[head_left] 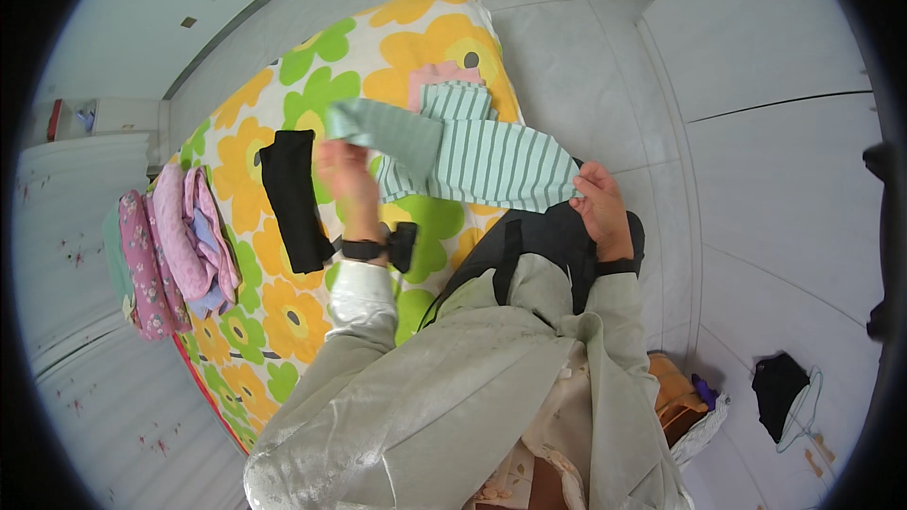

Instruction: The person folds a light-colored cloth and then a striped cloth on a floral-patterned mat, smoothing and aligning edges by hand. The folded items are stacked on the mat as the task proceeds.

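A mint-green garment (pixel 496 161) with darker green stripes is spread over the right side of the bed, and its near right end hangs past the edge by my knee. My right hand (pixel 603 208) pinches that right end between thumb and fingers. My left hand (pixel 350 175), smeared by motion, grips the garment's left part, which is raised and folded over toward the middle. Under its far end a piece of pink cloth (pixel 433 74) shows. To the left of my left hand lies a folded black garment (pixel 295 203). Which kind of garment the striped one is, I cannot tell.
The bed (pixel 293 312) has a sheet with large orange and green flowers. Folded pink and floral clothes (pixel 175 246) are stacked along its left edge. A black garment on a hanger (pixel 782 397) and an orange-brown basket (pixel 675 397) are at the lower right.
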Demonstrator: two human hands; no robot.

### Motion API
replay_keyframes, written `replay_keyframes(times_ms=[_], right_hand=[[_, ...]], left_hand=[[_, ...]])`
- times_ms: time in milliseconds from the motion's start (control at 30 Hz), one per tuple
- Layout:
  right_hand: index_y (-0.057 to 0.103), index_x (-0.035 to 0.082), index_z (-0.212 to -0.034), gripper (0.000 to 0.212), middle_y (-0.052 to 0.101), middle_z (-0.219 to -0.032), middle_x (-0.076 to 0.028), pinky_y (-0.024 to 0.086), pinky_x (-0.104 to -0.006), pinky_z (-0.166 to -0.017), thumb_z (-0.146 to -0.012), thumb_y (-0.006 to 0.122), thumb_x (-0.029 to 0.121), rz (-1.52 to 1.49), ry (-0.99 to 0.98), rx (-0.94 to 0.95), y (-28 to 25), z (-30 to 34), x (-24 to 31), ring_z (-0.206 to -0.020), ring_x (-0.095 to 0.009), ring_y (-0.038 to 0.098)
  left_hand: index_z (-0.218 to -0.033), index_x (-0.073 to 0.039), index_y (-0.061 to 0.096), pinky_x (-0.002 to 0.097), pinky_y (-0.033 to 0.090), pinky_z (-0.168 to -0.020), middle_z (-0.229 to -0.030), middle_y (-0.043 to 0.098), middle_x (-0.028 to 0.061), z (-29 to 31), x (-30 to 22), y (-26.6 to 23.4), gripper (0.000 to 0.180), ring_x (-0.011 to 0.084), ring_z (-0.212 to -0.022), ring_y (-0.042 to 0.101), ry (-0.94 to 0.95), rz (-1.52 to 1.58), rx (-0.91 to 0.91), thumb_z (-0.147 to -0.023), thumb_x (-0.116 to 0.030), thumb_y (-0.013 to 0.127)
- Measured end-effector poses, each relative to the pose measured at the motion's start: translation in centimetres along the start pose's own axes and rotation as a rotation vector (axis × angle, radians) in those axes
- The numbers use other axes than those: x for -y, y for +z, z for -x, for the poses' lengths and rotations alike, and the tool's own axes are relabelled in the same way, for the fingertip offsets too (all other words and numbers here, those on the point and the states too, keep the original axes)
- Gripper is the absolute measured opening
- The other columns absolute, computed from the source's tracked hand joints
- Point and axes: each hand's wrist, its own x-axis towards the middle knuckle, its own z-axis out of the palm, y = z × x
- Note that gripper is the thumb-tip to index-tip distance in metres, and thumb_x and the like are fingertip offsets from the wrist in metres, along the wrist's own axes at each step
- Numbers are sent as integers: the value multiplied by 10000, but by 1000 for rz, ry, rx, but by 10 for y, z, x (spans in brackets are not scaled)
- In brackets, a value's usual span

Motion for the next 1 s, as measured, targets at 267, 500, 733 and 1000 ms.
replay_keyframes(times_ms=[267,500,733,1000], right_hand=[[558,118,-863,126,537,-758,41,490,-195,-552,-829,624,17,29,-44,-144,-35,-6,1,-594,-52,521],[560,118,-857,106,549,-749,43,501,-182,-549,-839,635,44,43,-18,-219,-55,-3,-7,-604,-50,546],[558,114,-912,111,562,-780,45,507,-183,-559,-853,643,76,78,-77,-205,-52,4,9,-639,-48,558],[555,86,-922,112,544,-802,45,451,-200,-599,-853,642,73,228,-220,-60,-14,28,48,-695,-47,531]], left_hand=[[-777,-73,500,214,292,-454,-661,473,-30,-78,-124,-98,107,45,-528,385,519,-579,-359,-882,-53,496],[-907,41,528,294,419,-567,-711,507,85,-91,-101,-191,115,173,-630,500,534,-606,-722,-854,-48,479],[-1067,6,587,347,450,-816,-1040,583,117,-25,-5,-138,263,268,-939,567,377,-1213,-92,-805,-17,601],[-1038,-89,630,415,388,-901,-1086,569,111,62,42,8,396,314,-1054,507,534,-1122,883,-660,-129,740]])
